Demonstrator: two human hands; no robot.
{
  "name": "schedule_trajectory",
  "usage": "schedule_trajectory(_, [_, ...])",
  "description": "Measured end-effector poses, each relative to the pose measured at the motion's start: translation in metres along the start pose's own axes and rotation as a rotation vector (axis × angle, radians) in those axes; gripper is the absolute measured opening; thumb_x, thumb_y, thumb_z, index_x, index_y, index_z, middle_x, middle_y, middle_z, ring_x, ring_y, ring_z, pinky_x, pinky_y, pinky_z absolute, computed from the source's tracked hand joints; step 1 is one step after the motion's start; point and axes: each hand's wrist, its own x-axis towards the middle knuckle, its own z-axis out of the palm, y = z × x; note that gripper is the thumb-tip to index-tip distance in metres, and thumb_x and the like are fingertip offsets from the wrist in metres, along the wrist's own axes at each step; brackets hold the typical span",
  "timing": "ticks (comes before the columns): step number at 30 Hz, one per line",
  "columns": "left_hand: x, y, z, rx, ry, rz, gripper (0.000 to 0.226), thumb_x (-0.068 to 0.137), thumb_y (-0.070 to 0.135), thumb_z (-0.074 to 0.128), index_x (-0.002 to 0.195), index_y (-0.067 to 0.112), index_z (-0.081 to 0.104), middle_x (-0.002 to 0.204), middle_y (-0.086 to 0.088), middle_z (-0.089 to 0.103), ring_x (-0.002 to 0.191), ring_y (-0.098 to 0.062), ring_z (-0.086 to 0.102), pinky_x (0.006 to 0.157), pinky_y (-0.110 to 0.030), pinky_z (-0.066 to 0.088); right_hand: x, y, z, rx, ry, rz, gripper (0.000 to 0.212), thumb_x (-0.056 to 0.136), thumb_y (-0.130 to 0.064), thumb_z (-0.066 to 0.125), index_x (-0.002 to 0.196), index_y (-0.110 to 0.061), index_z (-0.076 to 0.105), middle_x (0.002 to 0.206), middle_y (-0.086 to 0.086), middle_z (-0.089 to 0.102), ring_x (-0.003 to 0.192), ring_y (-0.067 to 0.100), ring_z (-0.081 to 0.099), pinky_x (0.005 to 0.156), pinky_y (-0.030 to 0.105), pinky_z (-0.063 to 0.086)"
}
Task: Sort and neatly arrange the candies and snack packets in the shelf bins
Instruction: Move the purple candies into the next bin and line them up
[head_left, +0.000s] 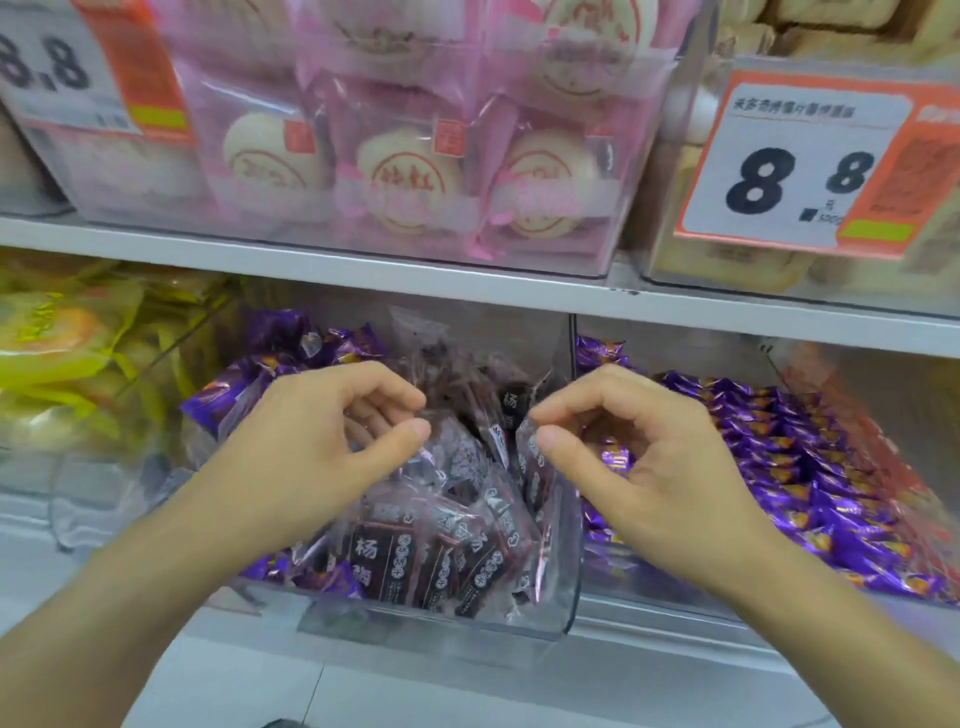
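left hand (311, 447): over the clear plastic middle bin (441, 618) on the lower shelf, fingers curled, thumb and forefinger nearly meeting. Can't tell if they nip a wrapper edge or hold nothing.
right hand (639, 457): mirror pose over the same bin's right wall, thumb and forefinger close to a clear wrapper edge. Grip also unclear.
dark plum packets (415, 551): clear wrappers with black-and-red labels, heaped loose in the middle bin, tilted every way, some standing against the front wall.
purple foil candies, strays (291, 364): mixed into the same bin, at the back left and low at the front left under the plum packets.
purple foil candies, home bin (810, 467): clear bin to the right, filled and lying fairly even.
neighbours: yellow packets (67, 364) in the left bin; pink-wrapped round cakes (410, 176) in a clear bin on the shelf above; orange-and-white price tag "8.8" (800, 166) upper right.
step (judgement): mid-sort of the middle bin, both hands poised to pick from the heap.
next move (judgement): firm pinch on single packets, lift strays over the divider into the right bin, then stand the plum packets labels forward. Wrappers look slippery and interlocked; pulling one may drag others out.
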Motion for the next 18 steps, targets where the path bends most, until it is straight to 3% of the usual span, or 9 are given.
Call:
schedule_trajectory(3, [-0.016,-0.037,-0.033,0.181,0.011,-0.045,0.018,0.077,0.029,0.081,0.089,0.036,0.069,0.077,0.016,0.070,0.077,0.001,0.065,0.069,-0.013,0.050,0.008,-0.025,0.023,0.019,-0.155,-0.077,0.010,0.085,-0.018,0.075,0.094,-0.021,0.072,0.087,-0.010,0.066,0.077,0.014,0.065,0.068,0.024,0.051])
schedule_trajectory(5, [-0.031,-0.058,-0.054,0.262,-0.013,-0.067,0.020,0.075,0.039,0.082,0.090,0.038,0.070,0.084,0.017,0.070,0.082,0.003,0.064,0.076,-0.018,0.051,0.016,-0.038,0.037,-0.015,-0.280,-0.120,0.012,0.084,-0.021,0.077,0.095,-0.022,0.072,0.088,-0.011,0.066,0.081,0.011,0.065,0.072,0.021,0.051])
schedule_trajectory(7, [-0.046,-0.070,-0.067,0.309,-0.047,-0.031,0.026,0.069,0.046,0.076,0.094,0.037,0.072,0.094,0.018,0.069,0.092,0.004,0.061,0.085,-0.010,0.044,0.025,-0.050,0.052,-0.012,-0.391,-0.119,0.014,0.083,-0.021,0.079,0.095,-0.023,0.073,0.087,-0.011,0.067,0.080,0.009,0.066,0.074,0.021,0.052])
schedule_trajectory(9, [-0.057,-0.076,-0.070,0.359,-0.059,0.028,0.033,0.067,0.036,0.085,0.099,0.032,0.075,0.102,0.015,0.068,0.096,0.001,0.057,0.089,-0.002,0.033,0.034,-0.059,0.068,-0.010,-0.485,-0.104,0.015,0.080,-0.021,0.082,0.093,-0.022,0.073,0.085,-0.011,0.068,0.078,0.009,0.066,0.073,0.023,0.053])
schedule_trajectory(13, [-0.064,-0.085,-0.072,0.429,-0.072,0.057,0.038,0.068,0.027,0.089,0.104,0.025,0.077,0.110,0.009,0.067,0.107,-0.013,0.051,0.092,-0.014,0.027,0.055,-0.070,0.107,-0.037,-0.652,-0.036,0.014,0.079,-0.019,0.083,0.090,-0.022,0.075,0.078,-0.011,0.071,0.072,0.006,0.067,0.069,0.019,0.053])
schedule_trajectory(16, [-0.057,-0.094,-0.074,0.396,-0.117,0.083,0.032,0.072,0.029,0.086,0.102,0.027,0.077,0.102,0.012,0.067,0.107,-0.010,0.045,0.091,-0.012,0.026,0.066,-0.073,0.134,-0.164,-0.798,-0.025,0.011,0.080,-0.018,0.081,0.089,-0.023,0.077,0.076,-0.012,0.073,0.069,-0.001,0.065,0.065,0.007,0.047])
schedule_trajectory(18, [-0.048,-0.097,-0.070,0.358,-0.086,0.082,0.021,0.073,0.026,0.084,0.093,0.027,0.078,0.088,0.011,0.066,0.100,-0.008,0.045,0.082,-0.011,0.029,0.072,-0.075,0.143,-0.235,-0.842,-0.026,0.009,0.078,-0.021,0.083,0.086,-0.022,0.078,0.073,-0.009,0.074,0.066,-0.004,0.065,0.064,0.004,0.043])
